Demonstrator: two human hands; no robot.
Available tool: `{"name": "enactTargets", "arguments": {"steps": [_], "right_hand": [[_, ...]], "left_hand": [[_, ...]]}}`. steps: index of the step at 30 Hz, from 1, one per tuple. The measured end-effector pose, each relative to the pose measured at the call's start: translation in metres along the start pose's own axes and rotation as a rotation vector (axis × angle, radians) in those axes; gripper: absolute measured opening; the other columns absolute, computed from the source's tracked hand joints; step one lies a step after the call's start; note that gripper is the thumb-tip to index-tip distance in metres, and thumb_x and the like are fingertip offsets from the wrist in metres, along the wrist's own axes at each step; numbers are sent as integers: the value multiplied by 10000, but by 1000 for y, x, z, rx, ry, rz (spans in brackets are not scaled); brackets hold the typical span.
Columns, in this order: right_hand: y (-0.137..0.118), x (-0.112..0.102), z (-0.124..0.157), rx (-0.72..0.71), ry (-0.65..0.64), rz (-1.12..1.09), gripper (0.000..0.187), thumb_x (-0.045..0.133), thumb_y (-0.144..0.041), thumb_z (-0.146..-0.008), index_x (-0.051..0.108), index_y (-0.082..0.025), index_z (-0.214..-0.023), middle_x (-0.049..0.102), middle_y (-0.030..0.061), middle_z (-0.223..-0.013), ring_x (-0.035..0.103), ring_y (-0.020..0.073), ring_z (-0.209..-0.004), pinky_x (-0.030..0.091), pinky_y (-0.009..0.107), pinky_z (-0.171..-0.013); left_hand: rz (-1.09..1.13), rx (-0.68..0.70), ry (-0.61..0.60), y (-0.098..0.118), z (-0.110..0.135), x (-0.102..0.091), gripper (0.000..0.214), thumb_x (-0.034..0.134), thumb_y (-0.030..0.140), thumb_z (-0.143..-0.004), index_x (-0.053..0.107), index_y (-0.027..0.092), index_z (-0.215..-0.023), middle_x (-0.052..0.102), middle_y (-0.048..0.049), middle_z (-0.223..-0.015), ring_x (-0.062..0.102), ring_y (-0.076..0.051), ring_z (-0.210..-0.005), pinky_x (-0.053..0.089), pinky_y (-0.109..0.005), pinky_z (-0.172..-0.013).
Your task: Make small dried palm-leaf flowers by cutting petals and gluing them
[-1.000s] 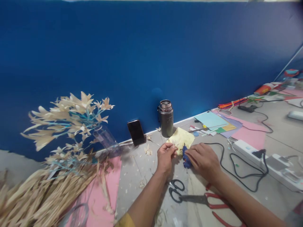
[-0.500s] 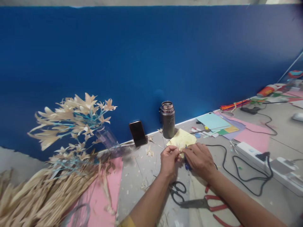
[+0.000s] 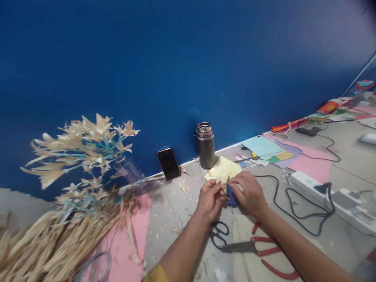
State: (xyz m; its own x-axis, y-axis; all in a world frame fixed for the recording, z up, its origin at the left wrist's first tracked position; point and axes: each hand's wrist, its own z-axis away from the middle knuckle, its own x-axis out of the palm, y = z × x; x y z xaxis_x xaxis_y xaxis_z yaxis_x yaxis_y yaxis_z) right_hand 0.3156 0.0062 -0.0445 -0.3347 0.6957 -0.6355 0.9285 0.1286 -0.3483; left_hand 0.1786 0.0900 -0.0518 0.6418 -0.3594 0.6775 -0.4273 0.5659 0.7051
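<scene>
My left hand (image 3: 210, 197) is closed in a pinch, fingertips up, with a tiny pale bit at its tips, too small to name. My right hand (image 3: 249, 194) has its fingers curled together beside a blue glue gun (image 3: 231, 196); what they pinch, if anything, is hidden. The gun's tip points away from me, towards a crumpled pale yellow sheet (image 3: 225, 167). Closer to me, below my wrists, lie black-handled scissors (image 3: 219, 236) and a red-handled cutting tool (image 3: 266, 241), their dark blades overlapping.
An uncapped flask (image 3: 206, 150) and a phone (image 3: 169, 163) stand by the blue wall. Left are pale husk flowers (image 3: 96, 137) on blue stems in a clear bottle (image 3: 132, 172), and dried husks (image 3: 58, 243). To the right, a black cable (image 3: 277, 188) loops near a white power strip (image 3: 311, 186).
My right hand has drawn slightly away from my left, so the fingertips are apart and more of the blue glue gun shows. The whole view has tilted slightly.
</scene>
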Motion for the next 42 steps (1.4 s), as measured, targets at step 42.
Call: {"name": "enactTargets", "arguments": {"steps": [42], "right_hand": [[-11, -5, -13, 952, -565, -1210, 434, 810, -499, -687, 523, -174, -657, 372, -87, -536, 217, 34, -454, 110, 200, -428]], "left_hand": [[-111, 155, 83, 16, -12, -16, 388, 896, 276, -546, 636, 146, -803, 659, -1, -678, 534, -76, -530, 389, -204, -510]]}}
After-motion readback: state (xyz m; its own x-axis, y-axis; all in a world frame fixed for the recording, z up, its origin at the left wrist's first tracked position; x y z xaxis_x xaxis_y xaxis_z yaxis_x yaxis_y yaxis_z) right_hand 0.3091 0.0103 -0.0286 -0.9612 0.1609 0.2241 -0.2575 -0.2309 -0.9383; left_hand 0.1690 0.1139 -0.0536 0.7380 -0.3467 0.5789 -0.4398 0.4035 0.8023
